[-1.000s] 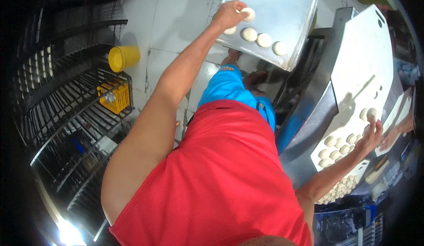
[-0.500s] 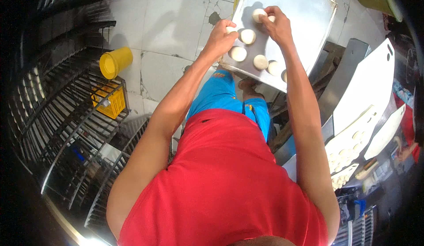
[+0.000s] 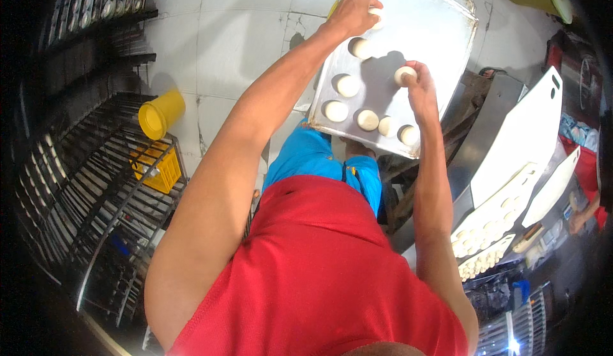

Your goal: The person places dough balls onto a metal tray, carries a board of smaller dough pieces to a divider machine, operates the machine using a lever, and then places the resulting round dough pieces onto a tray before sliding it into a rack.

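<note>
A shallow metal baking tray (image 3: 440, 33) lies ahead of me, with several round pale dough balls on its left and near sides. My left hand (image 3: 357, 15) reaches over the tray's far left side, its fingers closed round a dough ball (image 3: 377, 19) that they partly cover. Nearer and to the right, my right hand (image 3: 421, 91) pinches another dough ball (image 3: 405, 75) between thumb and fingers above the tray, its shadow falling to the left. A single dough ball (image 3: 361, 49) rests on the metal just below my left wrist.
Black metal racks (image 3: 83, 203) stand at the left, beside a yellow bucket (image 3: 161, 114) and a yellow crate (image 3: 158, 167). On the right are white boards (image 3: 518, 142), one bearing many dough pieces (image 3: 479, 238). Another person's hand (image 3: 580, 219) shows at the far right.
My left hand has moved farther out along the tray's left side with its dough ball. My right hand has drawn nearer, leaving one dough ball on the tray and keeping another.
</note>
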### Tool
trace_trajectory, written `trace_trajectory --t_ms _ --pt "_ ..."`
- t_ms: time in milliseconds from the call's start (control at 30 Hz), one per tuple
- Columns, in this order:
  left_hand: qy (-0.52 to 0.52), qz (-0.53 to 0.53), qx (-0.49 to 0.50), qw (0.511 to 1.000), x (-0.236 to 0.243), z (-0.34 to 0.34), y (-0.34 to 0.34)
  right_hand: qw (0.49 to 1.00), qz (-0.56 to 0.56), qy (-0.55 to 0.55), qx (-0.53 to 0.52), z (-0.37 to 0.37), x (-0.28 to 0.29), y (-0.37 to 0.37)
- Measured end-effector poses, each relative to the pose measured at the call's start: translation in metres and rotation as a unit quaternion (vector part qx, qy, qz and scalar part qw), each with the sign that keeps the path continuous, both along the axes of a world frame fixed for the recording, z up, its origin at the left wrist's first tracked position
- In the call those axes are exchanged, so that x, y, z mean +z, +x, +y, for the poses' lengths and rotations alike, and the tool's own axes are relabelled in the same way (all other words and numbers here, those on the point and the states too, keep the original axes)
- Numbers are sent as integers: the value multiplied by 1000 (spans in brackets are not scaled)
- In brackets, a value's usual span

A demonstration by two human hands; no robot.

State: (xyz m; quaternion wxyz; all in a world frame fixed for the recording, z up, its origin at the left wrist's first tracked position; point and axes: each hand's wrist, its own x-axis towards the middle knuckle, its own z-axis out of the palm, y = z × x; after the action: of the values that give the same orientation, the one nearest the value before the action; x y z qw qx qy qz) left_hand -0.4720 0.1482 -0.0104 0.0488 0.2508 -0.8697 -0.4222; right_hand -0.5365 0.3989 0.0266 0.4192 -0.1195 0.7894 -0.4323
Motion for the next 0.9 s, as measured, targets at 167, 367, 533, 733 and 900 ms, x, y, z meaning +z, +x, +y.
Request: trace_trajectory --t_ms 167,367,533,733,900 --pt "-46 39 58 997 6 3 13 994 100 1 36 -49 13 -20" --pt "37 83 125 988 24 23 49 950 280 -112 81 -152 -24 -83" --pt "-11 126 108 986 28 63 85 864 452 6 219 -169 -55 -103" --pt "19 102 101 989 76 129 67 922 357 -141 51 -50 40 -48" --pt "-11 229 -90 969 125 232 -22 887 410 -77 -195 207 120 -37"
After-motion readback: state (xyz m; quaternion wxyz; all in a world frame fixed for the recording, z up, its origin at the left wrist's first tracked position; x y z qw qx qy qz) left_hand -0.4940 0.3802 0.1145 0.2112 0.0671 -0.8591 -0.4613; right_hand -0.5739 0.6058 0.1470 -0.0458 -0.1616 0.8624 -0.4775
